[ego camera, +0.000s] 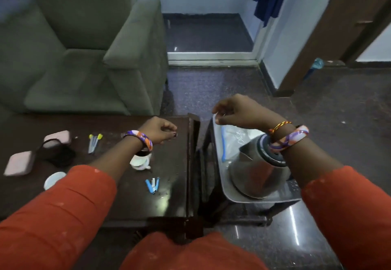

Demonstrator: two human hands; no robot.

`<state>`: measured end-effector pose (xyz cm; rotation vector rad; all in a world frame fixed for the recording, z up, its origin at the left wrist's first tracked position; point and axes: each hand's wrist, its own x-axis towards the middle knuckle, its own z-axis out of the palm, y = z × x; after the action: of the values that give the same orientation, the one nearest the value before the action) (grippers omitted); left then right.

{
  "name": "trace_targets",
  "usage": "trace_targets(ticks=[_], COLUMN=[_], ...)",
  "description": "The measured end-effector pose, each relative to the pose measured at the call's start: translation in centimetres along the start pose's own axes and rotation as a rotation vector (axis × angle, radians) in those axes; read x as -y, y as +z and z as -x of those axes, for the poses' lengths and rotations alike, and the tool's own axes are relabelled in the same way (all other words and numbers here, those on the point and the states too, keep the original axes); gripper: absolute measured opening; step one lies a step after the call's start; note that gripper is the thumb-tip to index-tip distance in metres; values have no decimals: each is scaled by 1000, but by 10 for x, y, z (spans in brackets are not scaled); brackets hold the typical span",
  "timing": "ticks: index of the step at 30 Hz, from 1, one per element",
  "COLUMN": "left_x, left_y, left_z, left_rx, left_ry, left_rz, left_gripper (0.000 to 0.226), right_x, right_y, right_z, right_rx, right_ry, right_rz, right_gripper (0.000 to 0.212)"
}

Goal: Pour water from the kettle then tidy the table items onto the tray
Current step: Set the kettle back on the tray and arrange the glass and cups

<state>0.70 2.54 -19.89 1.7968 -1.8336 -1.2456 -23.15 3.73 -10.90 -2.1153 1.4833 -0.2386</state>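
Observation:
A steel kettle (257, 172) with a dark lid stands on a silver tray (230, 193) to the right of the dark wooden table (131, 202). A clear plastic bag with a blue zip strip (234, 138) lies on the tray behind the kettle. My right hand (237, 111) hovers over the tray's far edge, fingers curled and pinching the bag's top corner. My left hand (158, 129) hangs above the table's far right part, fingers loosely curled, holding nothing that I can see. A white cup (140, 160) sits under my left wrist, partly hidden.
On the table lie blue clips (152, 184), yellow-tipped sticks (94, 143), two pink pads (20, 163), a black strap (56, 152) and a white round lid (54, 180). A grey-green armchair (84, 54) stands behind the table. A dark stool holds the tray.

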Motion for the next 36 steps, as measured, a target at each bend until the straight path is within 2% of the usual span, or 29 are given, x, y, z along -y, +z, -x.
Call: trace_targets(ticks=[5, 7, 9, 10, 12, 15, 17, 18, 19, 21, 23, 25, 28, 29, 32, 36], left_x=[69, 99, 136, 155, 190, 234, 256, 263, 270, 280, 281, 280, 293, 297, 307, 309], left_y=[-65, -89, -112, -121, -134, -138, -135, -133, -133, -132, -126, -118, -106, -103, -101, -107], left_z=[32, 45, 53, 57, 62, 65, 64, 62, 59, 51, 44, 39, 24, 21, 18, 21], left_rx=[-172, -243, -280, -280, -262, -167, -77, -34, 5, 89, 139, 156, 133, 96, 40, 17], left_ry=[-163, -232, -303, -346, -423, -507, -546, -544, -546, -549, -565, -585, -618, -641, -660, -595], left_rz=[183, 202, 172, 140, 68, 28, 69, 76, 66, 51, 105, 267, 324, 360, 372, 344], left_gripper=[21, 9, 13, 10, 9, 13, 13, 12, 12, 13, 21, 7, 28, 29, 15, 28], right_x=[55, 80, 103, 114, 133, 150, 154, 154, 155, 162, 170, 175, 179, 178, 180, 185], right_y=[56, 81, 110, 127, 167, 235, 280, 302, 320, 346, 357, 364, 366, 366, 365, 362], right_z=[-59, -81, -103, -113, -131, -154, -168, -175, -179, -185, -188, -190, -191, -191, -193, -196], right_rx=[173, 245, 314, 351, 443, 570, 543, 512, 476, 392, 349, 338, 294, 290, 273, 248], right_ry=[-109, -128, -108, -100, -49, 123, 276, 342, 376, 448, 496, 513, 515, 514, 517, 501], right_rz=[-25, -35, -75, -85, -109, -203, -235, -256, -270, -304, -277, -261, -235, -226, -198, -161], right_gripper=[28, 26, 13, 6, 18, 10, 12, 20, 25, 13, 23, 28, 32, 32, 37, 33])
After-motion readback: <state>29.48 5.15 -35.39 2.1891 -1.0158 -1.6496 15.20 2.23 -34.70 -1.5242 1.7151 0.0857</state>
